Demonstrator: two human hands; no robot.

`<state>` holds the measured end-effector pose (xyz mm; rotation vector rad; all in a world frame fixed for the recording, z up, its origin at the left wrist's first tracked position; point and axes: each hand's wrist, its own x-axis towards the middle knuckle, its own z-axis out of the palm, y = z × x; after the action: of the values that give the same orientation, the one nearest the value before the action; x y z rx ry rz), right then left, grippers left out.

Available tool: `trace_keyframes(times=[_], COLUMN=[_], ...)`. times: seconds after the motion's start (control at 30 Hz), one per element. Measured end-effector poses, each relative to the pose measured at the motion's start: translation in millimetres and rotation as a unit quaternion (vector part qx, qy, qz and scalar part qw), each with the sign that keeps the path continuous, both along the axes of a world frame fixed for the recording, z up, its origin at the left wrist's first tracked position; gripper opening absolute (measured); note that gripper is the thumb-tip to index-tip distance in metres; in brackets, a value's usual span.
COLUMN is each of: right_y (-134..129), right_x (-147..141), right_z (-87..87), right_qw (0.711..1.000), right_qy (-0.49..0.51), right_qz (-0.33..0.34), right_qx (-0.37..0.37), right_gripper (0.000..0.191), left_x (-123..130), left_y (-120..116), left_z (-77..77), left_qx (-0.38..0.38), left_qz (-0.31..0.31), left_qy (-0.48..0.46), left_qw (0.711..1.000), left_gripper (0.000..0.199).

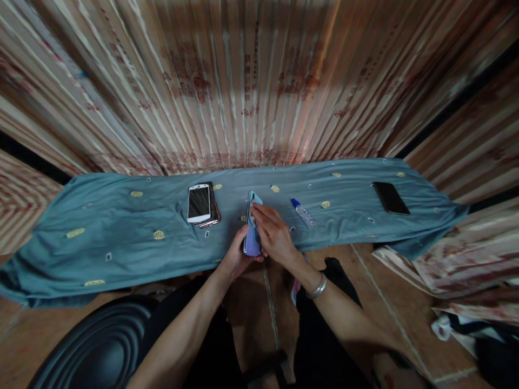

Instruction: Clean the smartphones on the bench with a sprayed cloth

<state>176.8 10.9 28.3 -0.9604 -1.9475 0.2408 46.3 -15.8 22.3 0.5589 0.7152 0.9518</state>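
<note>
A blue-purple phone [253,244] is held tilted over the front edge of the cloth-covered table [130,243]. My left hand [238,255] grips its lower end, with the thumb along the left side. Against the phone's upper face press the fingers of my right hand [273,229], bunched together; a small pale thing seems to be under the fingertips, too hidden to name. To the left lies a white phone [199,203] on top of a darker one [214,212]. A clear bottle with a blue cap [303,212] rests to the right of my right hand.
A black phone [391,198] lies at the table's right end. Striped curtains [243,81] hang behind the table. A round black stool [97,351] stands at the lower left, and dark fabric items [494,346] lie at the lower right.
</note>
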Motion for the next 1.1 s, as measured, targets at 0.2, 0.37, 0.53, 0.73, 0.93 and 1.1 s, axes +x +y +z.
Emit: trace_keyframes(times=[0.2,0.37,0.53,0.73,0.93,1.1], right_y=[12.1,4.9,-0.8,6.9,-0.8,-12.3], right_x=[8.6,2.5,-0.9,7.5,1.8,-7.2], right_z=[1.6,-0.5,-2.4,-0.4,1.5,5.9], right_qw=[0.999,1.000,1.000,1.000,1.000,0.998], right_qy=[0.016,0.003,-0.011,-0.002,-0.010,-0.005], right_qz=[-0.032,-0.005,0.016,-0.014,0.015,0.051], right_qx=[-0.007,-0.003,-0.005,-0.014,-0.017,-0.025], right_gripper=[0.050,0.048,0.047,0.049,0.047,0.045], left_x=[7.1,4.4,1.2,5.4,3.0,-0.7], left_y=[-5.1,-2.3,0.1,-3.6,0.2,5.6], left_z=[-5.3,-2.3,-1.6,-5.3,-1.0,4.9], left_qx=[0.001,0.000,-0.007,0.017,-0.018,-0.097], left_qz=[-0.024,-0.008,0.018,-0.021,0.018,0.101], left_qy=[0.000,0.012,0.016,0.027,0.015,-0.022], left_qw=[1.000,1.000,1.000,0.999,1.000,0.990], left_gripper=[0.049,0.043,0.040,0.044,0.038,0.027])
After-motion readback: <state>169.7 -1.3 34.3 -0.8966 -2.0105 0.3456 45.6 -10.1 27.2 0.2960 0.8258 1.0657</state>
